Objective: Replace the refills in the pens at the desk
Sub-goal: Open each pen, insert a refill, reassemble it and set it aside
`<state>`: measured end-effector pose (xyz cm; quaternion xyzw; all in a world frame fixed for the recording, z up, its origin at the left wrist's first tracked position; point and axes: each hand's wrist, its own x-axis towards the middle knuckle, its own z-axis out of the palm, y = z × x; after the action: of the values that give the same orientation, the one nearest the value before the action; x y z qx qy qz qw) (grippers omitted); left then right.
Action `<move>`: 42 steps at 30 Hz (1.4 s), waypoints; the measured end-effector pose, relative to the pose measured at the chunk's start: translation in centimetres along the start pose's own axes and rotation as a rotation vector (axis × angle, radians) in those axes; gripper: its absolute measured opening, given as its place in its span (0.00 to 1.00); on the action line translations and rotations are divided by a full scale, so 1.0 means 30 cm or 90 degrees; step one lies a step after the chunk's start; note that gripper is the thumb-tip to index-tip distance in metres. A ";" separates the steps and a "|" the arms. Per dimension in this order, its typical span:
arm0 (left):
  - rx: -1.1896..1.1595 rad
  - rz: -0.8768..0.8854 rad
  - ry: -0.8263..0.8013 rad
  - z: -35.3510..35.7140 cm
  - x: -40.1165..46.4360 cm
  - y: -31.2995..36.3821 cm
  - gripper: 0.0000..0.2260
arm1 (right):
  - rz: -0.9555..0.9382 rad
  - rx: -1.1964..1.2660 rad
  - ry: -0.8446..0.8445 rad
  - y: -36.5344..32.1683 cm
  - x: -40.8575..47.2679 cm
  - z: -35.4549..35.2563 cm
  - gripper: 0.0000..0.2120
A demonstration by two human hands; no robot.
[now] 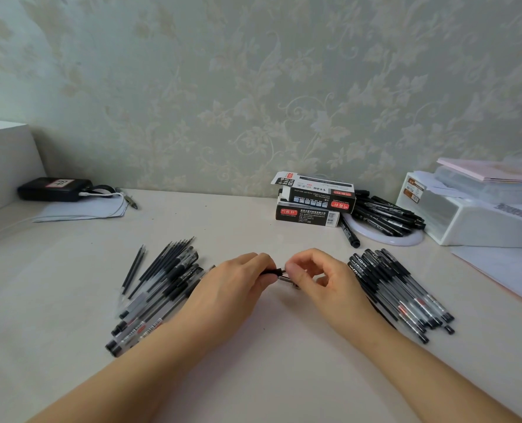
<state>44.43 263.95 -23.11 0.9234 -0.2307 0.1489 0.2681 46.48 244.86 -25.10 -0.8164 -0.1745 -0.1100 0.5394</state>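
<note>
My left hand [238, 280] has its fingers curled round the black grip end of a pen [273, 272], held low over the middle of the pale, smooth desk [269, 346]. My right hand [317, 276] pinches the small metallic tip piece [287, 279] at the pen's end between thumb and forefinger. Both forearms angle inward. A fanned pile of clear-barrelled pens and thin black refills [159, 285] lies left; a stack of capped pens [400, 288] lies right. Two printed cardboard boxes [311, 199] sit behind.
</note>
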 end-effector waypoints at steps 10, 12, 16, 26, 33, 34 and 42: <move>-0.019 -0.033 0.015 0.006 -0.002 -0.013 0.08 | 0.044 0.060 0.100 0.007 0.011 -0.010 0.04; -0.022 -0.029 0.024 0.008 -0.004 -0.013 0.09 | 0.038 0.022 0.085 0.004 0.009 -0.007 0.05; -0.012 -0.024 0.031 0.013 -0.003 -0.019 0.09 | -0.035 -0.139 -0.025 -0.005 -0.009 0.011 0.04; 0.061 -0.027 0.027 0.019 -0.007 -0.024 0.13 | -0.104 -0.201 -0.066 -0.024 -0.020 0.018 0.04; 0.066 -0.034 0.022 0.023 -0.007 -0.029 0.15 | -0.098 -0.193 -0.059 -0.030 -0.019 0.017 0.04; 0.063 -0.033 0.020 0.024 -0.006 -0.030 0.16 | -0.098 -0.198 -0.067 -0.029 -0.019 0.017 0.04; -0.011 0.008 0.022 0.029 -0.004 -0.029 0.17 | 0.007 -0.049 0.029 -0.014 -0.002 0.008 0.03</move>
<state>44.92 264.15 -24.25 0.9170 -0.2330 0.1647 0.2788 46.26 245.22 -24.85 -0.8347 -0.1531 -0.1324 0.5121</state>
